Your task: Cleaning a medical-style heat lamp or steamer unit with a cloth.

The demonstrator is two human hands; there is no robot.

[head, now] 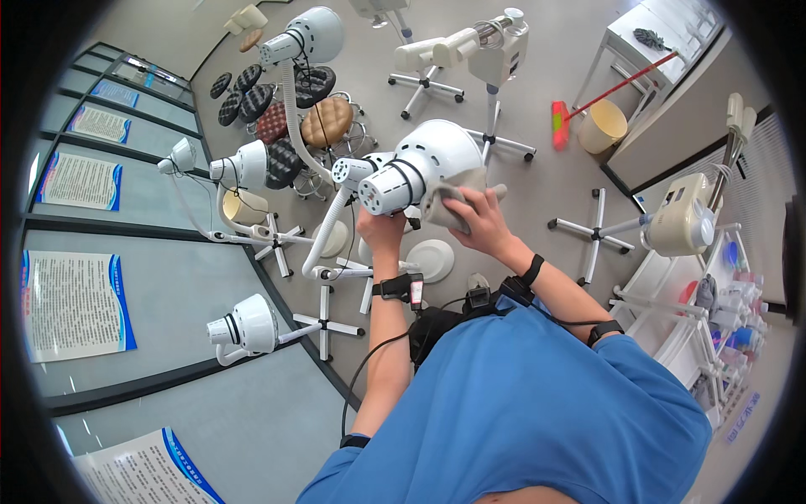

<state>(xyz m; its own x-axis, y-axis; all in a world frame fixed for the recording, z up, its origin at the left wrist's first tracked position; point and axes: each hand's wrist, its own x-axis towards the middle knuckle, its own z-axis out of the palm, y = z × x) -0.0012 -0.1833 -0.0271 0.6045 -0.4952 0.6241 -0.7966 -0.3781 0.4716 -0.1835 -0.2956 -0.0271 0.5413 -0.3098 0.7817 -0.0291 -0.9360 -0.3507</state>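
Observation:
A white floor lamp with a vented metal head (pixel 434 151) stands in front of me, its round shade turned away. My right hand (pixel 482 220) holds a bunched grey cloth (pixel 444 205) against the side of the shade. Just under the rear housing, my left hand (pixel 381 234) is closed around the lamp's support; the lamp head hides the fingers and the exact spot they grip. Close behind on the left is another white lamp head (pixel 352 171), with a pale flexible gooseneck (pixel 327 233) below it.
More white lamps (pixel 252 324) stand along the glass partition (pixel 157 277) at left. Wheeled stools (pixel 327 123) cluster beyond. Cream steamers on castor bases (pixel 497 60) stand ahead, another (pixel 680 214) at right. A white trolley (pixel 661 309) carries bottles; a red-handled broom (pixel 560 126) leans near a bin (pixel 602 126).

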